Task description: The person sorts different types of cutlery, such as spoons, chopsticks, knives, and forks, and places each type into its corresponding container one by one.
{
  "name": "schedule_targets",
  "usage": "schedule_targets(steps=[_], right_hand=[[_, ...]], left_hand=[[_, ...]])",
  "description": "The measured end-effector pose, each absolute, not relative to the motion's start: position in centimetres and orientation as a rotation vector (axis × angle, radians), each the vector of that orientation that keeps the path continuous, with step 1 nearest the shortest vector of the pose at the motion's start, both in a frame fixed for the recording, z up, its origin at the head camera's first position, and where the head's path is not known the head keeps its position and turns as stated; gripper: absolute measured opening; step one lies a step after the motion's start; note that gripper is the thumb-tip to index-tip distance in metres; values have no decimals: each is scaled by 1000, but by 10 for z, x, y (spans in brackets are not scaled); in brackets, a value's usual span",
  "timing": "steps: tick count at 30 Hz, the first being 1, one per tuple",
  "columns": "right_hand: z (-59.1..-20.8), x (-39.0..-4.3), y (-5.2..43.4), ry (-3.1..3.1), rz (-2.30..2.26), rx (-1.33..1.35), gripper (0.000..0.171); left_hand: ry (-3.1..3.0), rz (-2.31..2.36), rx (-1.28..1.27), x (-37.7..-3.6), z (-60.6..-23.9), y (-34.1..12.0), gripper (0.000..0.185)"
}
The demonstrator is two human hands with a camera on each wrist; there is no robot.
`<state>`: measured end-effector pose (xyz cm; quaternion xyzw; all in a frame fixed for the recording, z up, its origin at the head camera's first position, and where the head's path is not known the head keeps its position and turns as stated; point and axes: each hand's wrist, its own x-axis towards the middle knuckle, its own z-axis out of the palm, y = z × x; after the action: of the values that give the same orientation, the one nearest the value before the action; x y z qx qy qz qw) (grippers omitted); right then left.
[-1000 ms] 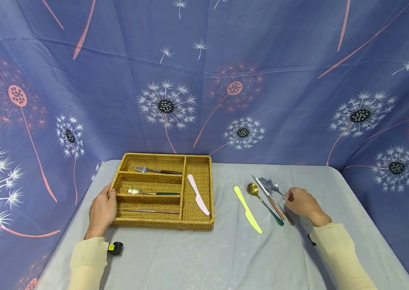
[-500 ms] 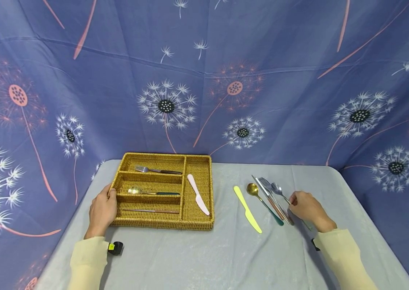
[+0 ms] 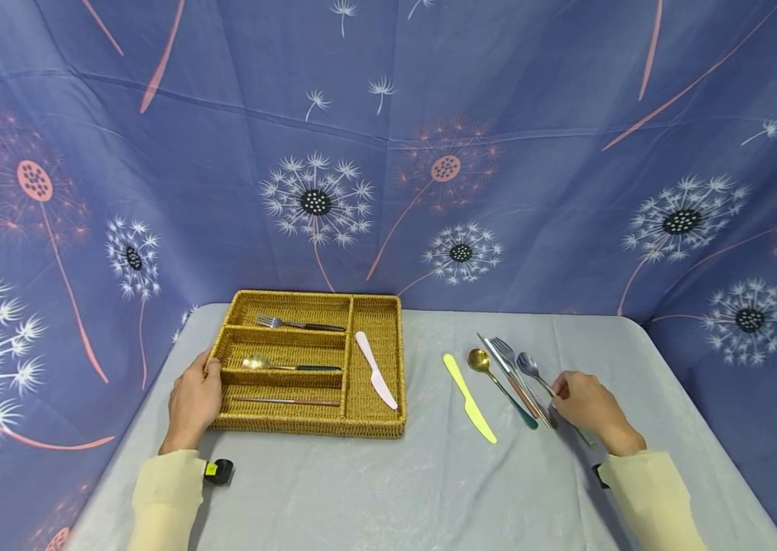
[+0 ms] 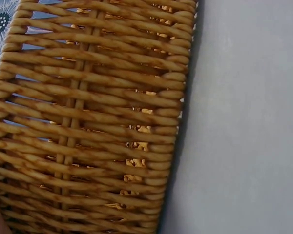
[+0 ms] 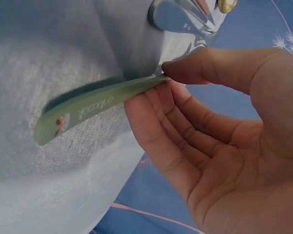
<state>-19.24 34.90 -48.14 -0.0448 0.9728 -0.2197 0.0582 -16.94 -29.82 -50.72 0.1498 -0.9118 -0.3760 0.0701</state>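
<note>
In the head view my left hand [image 3: 194, 399] grips the left wall of a woven cutlery tray [image 3: 305, 425], thumb at the rim. The tray's woven side [image 4: 88, 117] fills much of the left wrist view. At the right, my right hand [image 3: 588, 405] pinches a silver spoon [image 3: 528, 364] between thumb and fingers. Its green handle [image 5: 102, 102] sticks out past the fingertips in the right wrist view, low over the cloth. Just left of the spoon lie a silver fork [image 3: 507, 353], other slim cutlery, a gold ladle-like spoon [image 3: 479, 360] and a yellow knife [image 3: 468, 398].
Inside the tray are a dark-handled fork [image 3: 298, 324], a dark-handled spoon [image 3: 292, 366], a slim brown-handled piece [image 3: 287, 401] and a pink knife [image 3: 376, 370], each in its own compartment. A grey cloth [image 3: 388, 497] covers the table; a blue patterned curtain [image 3: 533, 191] stands behind.
My right hand has moved slightly right and toward the table's front with the spoon, whose bowl has slid clear of the fork. My left hand and the tray have not moved.
</note>
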Motion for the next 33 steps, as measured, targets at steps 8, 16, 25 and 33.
schedule_targets(steps=[8, 16, 25, 33], right_hand=[[-474, -182, 346, 2998, -630, -148, 8], [-458, -175, 338, 3020, -615, -171, 7], [-445, -169, 324, 3060, -623, -257, 7], [-435, -168, 308, 3065, -630, -349, 8]], left_hand=[[-2744, -1139, 443, -168, -508, -298, 64], [-2740, -1134, 427, -168, -507, -299, 64], [-2747, -1146, 416, -167, -508, -298, 64], [-2740, -1128, 415, -168, -507, -298, 63]])
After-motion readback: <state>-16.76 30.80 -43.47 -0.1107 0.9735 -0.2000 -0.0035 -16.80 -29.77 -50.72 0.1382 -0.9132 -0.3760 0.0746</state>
